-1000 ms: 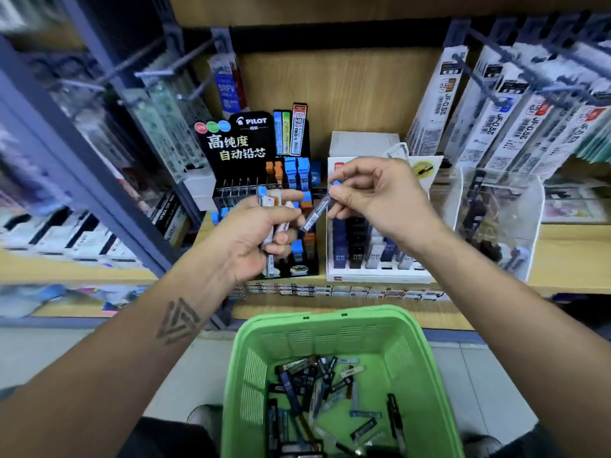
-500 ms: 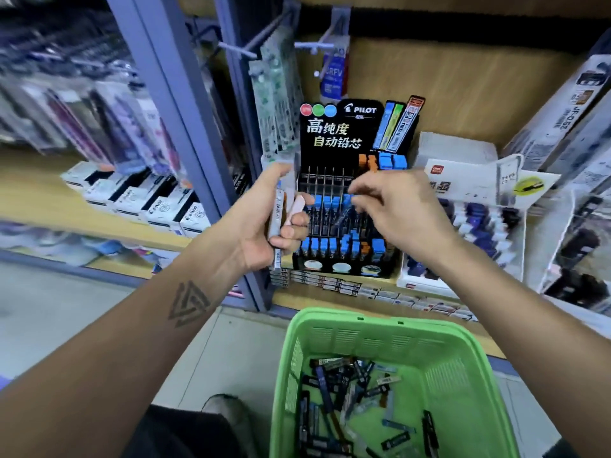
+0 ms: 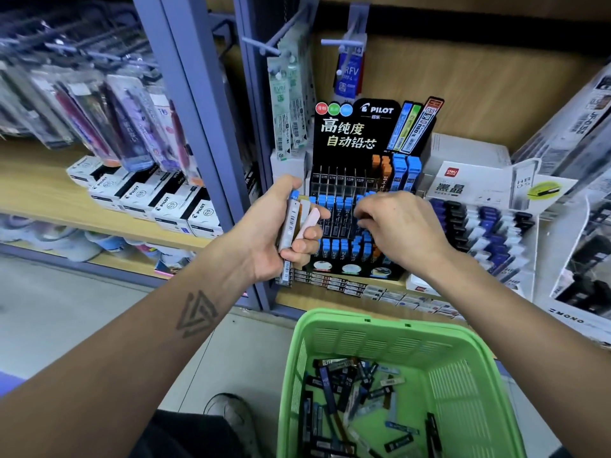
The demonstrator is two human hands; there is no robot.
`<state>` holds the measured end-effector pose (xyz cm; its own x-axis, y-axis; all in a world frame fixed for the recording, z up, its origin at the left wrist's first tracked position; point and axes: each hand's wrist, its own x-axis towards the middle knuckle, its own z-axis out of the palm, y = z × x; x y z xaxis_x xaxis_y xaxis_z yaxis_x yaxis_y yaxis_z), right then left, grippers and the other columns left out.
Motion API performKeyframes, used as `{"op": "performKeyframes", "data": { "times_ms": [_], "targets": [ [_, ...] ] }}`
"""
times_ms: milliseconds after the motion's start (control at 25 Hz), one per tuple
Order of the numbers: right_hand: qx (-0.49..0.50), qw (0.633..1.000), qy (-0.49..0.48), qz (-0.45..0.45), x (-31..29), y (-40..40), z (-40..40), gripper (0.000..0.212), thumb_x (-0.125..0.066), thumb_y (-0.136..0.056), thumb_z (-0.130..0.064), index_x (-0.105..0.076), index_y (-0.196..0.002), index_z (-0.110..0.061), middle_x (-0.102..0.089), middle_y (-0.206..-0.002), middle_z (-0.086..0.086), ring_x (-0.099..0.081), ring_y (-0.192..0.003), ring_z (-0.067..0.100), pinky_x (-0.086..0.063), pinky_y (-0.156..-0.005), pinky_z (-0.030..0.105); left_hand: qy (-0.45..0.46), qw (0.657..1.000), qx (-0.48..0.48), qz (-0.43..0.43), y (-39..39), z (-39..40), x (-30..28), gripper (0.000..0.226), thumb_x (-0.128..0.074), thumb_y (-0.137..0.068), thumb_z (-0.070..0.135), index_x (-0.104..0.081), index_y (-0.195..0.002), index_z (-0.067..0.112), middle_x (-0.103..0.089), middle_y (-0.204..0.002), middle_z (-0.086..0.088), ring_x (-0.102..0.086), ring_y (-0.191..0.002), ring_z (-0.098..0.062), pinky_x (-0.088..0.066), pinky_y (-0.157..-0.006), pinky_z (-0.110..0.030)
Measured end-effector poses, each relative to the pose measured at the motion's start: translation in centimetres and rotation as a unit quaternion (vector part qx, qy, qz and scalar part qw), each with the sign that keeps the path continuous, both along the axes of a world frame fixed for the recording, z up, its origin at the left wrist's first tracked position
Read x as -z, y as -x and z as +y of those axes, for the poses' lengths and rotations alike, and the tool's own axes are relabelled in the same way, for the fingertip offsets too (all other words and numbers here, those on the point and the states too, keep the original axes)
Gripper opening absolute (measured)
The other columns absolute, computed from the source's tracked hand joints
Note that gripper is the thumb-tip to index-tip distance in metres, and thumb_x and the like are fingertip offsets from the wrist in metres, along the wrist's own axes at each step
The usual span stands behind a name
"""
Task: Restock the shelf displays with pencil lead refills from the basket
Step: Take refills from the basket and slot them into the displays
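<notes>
The right hand (image 3: 401, 226) is now reaching into the black display (image 3: 363, 206), fingers curled down among the blue-capped tubes; the tube it was holding up a second ago is no longer showing. The view is turning left, showing more side shelves.

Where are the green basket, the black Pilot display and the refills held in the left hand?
green basket (image 3: 380, 320): head view, on its far rim.
black Pilot display (image 3: 350, 133): head view, on the printed header card.
refills in the left hand (image 3: 291, 223): head view, on the grey case with the barcode.
</notes>
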<state>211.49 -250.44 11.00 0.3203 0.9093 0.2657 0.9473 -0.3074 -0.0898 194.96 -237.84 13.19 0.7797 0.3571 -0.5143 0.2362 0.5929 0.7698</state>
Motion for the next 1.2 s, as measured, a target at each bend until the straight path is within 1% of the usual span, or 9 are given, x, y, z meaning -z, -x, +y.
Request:
{"op": "performKeyframes", "data": {
  "times_ms": [360,560,600,680,760,800,960,1080,1200],
  "targets": [
    [-0.011,0.996,0.069,-0.055,2.0,0.2,0.3,0.025,-0.065,-0.085,-0.004,-0.074,-0.098,-0.024,-0.063,-0.094,-0.008,-0.063,-0.092,0.019,-0.055,-0.065,0.035,-0.005,1.000,0.011,0.018,-0.3,-0.6,0.4,0.050,-0.038,-0.097,0.051,-0.060,-0.099,0.006,-0.041,-0.059,-0.004,-0.029,-0.042,-0.012,-0.016,-0.037,-0.017],
    [-0.028,0.997,0.055,-0.055,0.8,1.0,-0.2,0.028,-0.059,-0.087,-0.003,-0.074,-0.106,-0.016,-0.050,-0.095,-0.002,-0.051,-0.079,0.020,-0.042,-0.060,0.032,0.000,0.999,0.021,0.027,-0.4,-0.9,0.5,0.054,-0.033,-0.097,0.051,-0.061,-0.097,0.005,-0.041,-0.059,-0.005,-0.030,-0.040,-0.013,-0.017,-0.036,-0.016],
    [-0.027,0.999,0.016,-0.013,0.2,1.3,-0.2,0.026,-0.058,-0.090,-0.006,-0.074,-0.107,-0.016,-0.055,-0.096,-0.002,-0.053,-0.078,0.020,-0.046,-0.063,0.033,0.002,0.999,0.026,0.029,-0.4,-1.1,0.5,0.055,-0.032,-0.097,0.052,-0.061,-0.097,0.005,-0.041,-0.060,-0.005,-0.030,-0.040,-0.013,-0.016,-0.037,-0.016],
    [-0.006,0.975,-0.093,0.201,-1.8,2.2,0.2,0.019,-0.060,-0.095,-0.013,-0.076,-0.106,-0.017,-0.068,-0.095,-0.003,-0.062,-0.083,0.017,-0.052,-0.074,0.030,0.007,0.998,0.044,0.035,-0.5,-1.3,0.6,0.060,-0.029,-0.097,0.056,-0.060,-0.097,0.005,-0.040,-0.060,-0.005,-0.030,-0.040,-0.014,-0.015,-0.039,-0.017],
    [0.001,0.885,-0.138,0.445,-3.1,3.1,0.4,0.013,-0.064,-0.096,-0.018,-0.077,-0.097,-0.018,-0.074,-0.087,0.005,-0.063,-0.075,0.012,-0.050,-0.072,0.024,0.004,0.996,0.074,0.044,-0.6,-1.7,0.8,0.065,-0.026,-0.097,0.064,-0.057,-0.098,0.006,-0.040,-0.060,-0.005,-0.029,-0.041,-0.013,-0.014,-0.039,-0.017],
    [-0.004,0.857,-0.127,0.499,-3.2,3.5,0.5,0.011,-0.067,-0.095,-0.018,-0.077,-0.093,-0.019,-0.075,-0.086,0.010,-0.062,-0.070,0.014,-0.050,-0.068,0.025,-0.002,0.995,0.092,0.050,-0.6,-1.8,0.9,0.067,-0.024,-0.096,0.067,-0.055,-0.100,0.008,-0.040,-0.060,-0.005,-0.028,-0.041,-0.013,-0.013,-0.040,-0.017],
    [0.004,0.805,-0.112,0.582,-2.3,3.6,0.5,0.007,-0.072,-0.089,-0.006,-0.076,-0.083,-0.008,-0.070,-0.072,0.009,-0.056,-0.057,0.016,-0.047,-0.052,0.028,-0.004,0.991,0.116,0.066,-0.8,-2.1,1.2,0.078,-0.020,-0.096,0.072,-0.060,-0.095,0.005,-0.040,-0.060,-0.006,-0.030,-0.040,-0.013,-0.017,-0.037,-0.015],
    [0.048,0.769,-0.172,0.614,-2.6,1.7,0.4,0.005,-0.070,-0.090,-0.004,-0.074,-0.089,-0.005,-0.070,-0.073,0.007,-0.060,-0.062,0.013,-0.049,-0.057,0.023,0.003,0.994,0.084,0.071,-0.7,-1.5,1.4,0.068,-0.025,-0.098,0.063,-0.060,-0.097,0.005,-0.040,-0.059,-0.005,-0.029,-0.041,-0.013,-0.018,-0.036,-0.014],
    [0.061,0.781,-0.202,0.588,-2.9,0.4,0.1,0.006,-0.069,-0.091,-0.002,-0.073,-0.094,-0.004,-0.073,-0.076,0.013,-0.066,-0.064,0.016,-0.053,-0.061,0.025,0.000,0.996,0.034,0.081,-0.5,-0.8,1.4,0.049,-0.040,-0.097,0.053,-0.058,-0.095,0.008,-0.041,-0.060,-0.003,-0.029,-0.043,-0.012,-0.019,-0.035,-0.014]
  ]
}}
